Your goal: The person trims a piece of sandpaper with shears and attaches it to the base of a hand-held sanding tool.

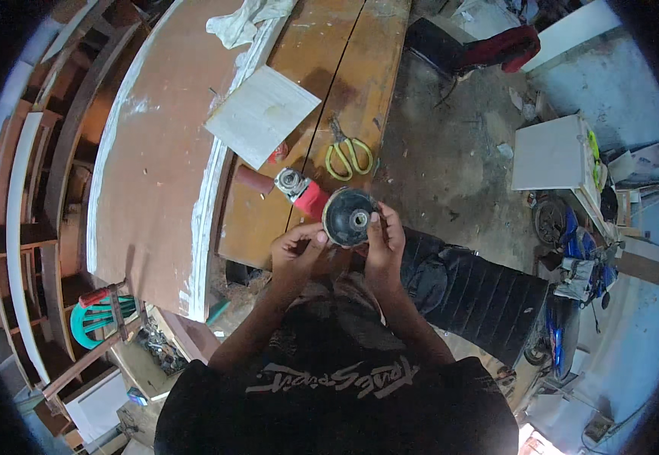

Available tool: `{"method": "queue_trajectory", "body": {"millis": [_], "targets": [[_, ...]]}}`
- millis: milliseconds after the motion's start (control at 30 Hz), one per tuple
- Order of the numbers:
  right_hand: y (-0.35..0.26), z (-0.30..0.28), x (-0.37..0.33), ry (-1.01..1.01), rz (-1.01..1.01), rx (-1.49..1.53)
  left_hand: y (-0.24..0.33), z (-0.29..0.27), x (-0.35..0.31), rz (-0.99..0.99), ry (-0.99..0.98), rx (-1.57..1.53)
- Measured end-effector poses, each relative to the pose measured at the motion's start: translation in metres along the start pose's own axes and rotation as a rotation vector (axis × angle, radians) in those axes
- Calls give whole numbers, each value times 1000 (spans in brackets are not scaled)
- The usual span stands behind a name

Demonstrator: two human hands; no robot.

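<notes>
Black rubber disc, one, gripped by left hand and right hand; one red grinder, one scissors.

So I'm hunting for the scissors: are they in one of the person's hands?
No, the yellow-handled scissors lie on the wooden bench, while both hands hold a black round disc.

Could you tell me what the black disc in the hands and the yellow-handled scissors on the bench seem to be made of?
Black disc: probably rubber or plastic, matte and dull, with a pale, likely metal, hub at its centre. Scissors: glossy yellow plastic handles; the blades look like dark metal, though too small to be sure.
</notes>
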State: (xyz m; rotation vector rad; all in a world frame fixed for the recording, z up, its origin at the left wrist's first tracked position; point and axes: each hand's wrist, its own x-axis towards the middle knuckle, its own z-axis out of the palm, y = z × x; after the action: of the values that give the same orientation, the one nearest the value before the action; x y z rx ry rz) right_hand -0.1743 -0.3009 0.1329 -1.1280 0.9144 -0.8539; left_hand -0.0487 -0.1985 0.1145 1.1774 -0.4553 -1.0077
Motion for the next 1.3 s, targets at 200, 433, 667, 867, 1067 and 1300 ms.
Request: {"method": "queue_trajectory", "body": {"millis": [200,433,667,867,1067,1300], "targets": [[-2,0,2,-8,-90,-19,2,-5,5,77,-50,39],[-4,2,0,-107,21,157,13,-7,-1,178,-5,145],[8,-1,-4,-290,378,713,41,6,-4,567,-77,459],[13,-10,2,-463,245,703,50,9,0,599,-162,485],[14,-20,5,-484,295,904,49,7,4,676,-301,426],[15,-21,15,-411,264,752,43,1,2,566,-247,386]]}}
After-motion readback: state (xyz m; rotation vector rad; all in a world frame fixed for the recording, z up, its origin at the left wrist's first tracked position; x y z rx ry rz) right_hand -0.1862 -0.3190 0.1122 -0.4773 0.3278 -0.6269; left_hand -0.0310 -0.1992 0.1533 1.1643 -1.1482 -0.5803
